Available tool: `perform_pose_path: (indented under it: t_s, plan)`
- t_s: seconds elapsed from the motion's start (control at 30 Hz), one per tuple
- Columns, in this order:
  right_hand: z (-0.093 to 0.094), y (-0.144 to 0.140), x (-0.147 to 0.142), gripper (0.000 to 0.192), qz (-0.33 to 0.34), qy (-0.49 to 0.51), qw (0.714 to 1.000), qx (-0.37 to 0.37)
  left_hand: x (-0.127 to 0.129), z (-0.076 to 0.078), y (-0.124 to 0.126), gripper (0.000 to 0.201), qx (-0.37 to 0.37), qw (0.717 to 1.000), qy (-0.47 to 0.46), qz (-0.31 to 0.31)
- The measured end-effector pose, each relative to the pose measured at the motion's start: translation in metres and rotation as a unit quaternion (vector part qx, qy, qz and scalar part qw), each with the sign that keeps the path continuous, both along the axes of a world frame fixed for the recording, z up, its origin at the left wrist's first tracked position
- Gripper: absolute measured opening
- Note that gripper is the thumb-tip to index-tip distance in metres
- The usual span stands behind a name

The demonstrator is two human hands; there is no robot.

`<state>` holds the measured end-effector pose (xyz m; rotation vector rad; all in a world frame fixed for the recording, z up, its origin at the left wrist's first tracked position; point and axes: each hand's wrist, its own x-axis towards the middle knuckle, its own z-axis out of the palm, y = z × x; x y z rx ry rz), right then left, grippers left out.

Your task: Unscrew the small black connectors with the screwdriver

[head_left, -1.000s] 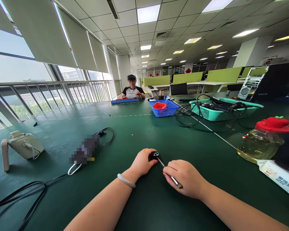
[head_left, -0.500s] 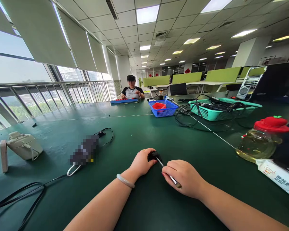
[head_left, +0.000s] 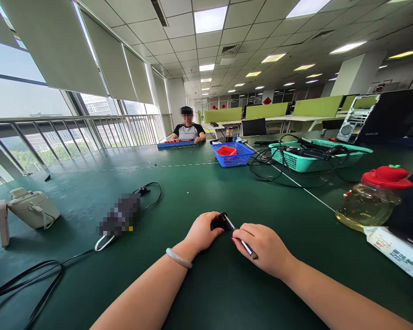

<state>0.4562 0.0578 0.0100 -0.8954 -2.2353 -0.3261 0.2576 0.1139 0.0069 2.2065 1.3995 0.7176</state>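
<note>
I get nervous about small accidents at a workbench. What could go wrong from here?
The slim tool in the right hand has its tip at the small black part, close to the fingers of the left hand; a slip might jab them. Only the left hand grips that part, so pressure could twist it loose. A wide swing of the right hand might perhaps knock the red-lidded bottle.

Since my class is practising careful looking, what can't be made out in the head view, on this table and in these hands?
All in the head view:
- Small black piece: largely covered by the left hand.
- Thin tool: its middle is hidden by the right hand.
- Dark thing at left: details lost to blocky blur.
- White packet: far end cut off by the right edge.
</note>
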Motion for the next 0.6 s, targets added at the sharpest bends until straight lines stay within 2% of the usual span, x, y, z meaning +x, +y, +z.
perform_pose_path:
  t_s: [0.13, 0.27, 0.37, 0.47, 0.53, 0.6]
  plan:
    - [-0.002, 0.001, 0.003, 0.021, -0.031, 0.049, 0.995, -0.082, 0.0, -0.001, 0.001, 0.038, 0.007, 1.0, -0.002, -0.011]
    - [-0.001, 0.001, 0.005, 0.023, -0.066, 0.126, 0.975, -0.173, -0.002, -0.002, 0.002, 0.039, 0.013, 1.0, 0.001, -0.02]
    - [-0.001, 0.006, 0.007, 0.025, -0.094, 0.217, 0.942, -0.237, -0.002, -0.002, 0.001, 0.041, 0.012, 1.0, 0.005, -0.021]
    - [-0.004, 0.015, 0.013, 0.025, -0.116, 0.323, 0.893, -0.292, -0.002, -0.001, 0.0, 0.042, 0.014, 1.0, 0.016, -0.02]
    - [-0.007, 0.02, 0.016, 0.029, -0.116, 0.376, 0.865, -0.313, -0.002, 0.001, -0.001, 0.042, 0.015, 0.999, 0.023, -0.024]
    - [-0.01, 0.023, 0.017, 0.036, -0.101, 0.404, 0.849, -0.325, -0.001, 0.002, -0.002, 0.041, 0.013, 0.999, 0.029, -0.026]
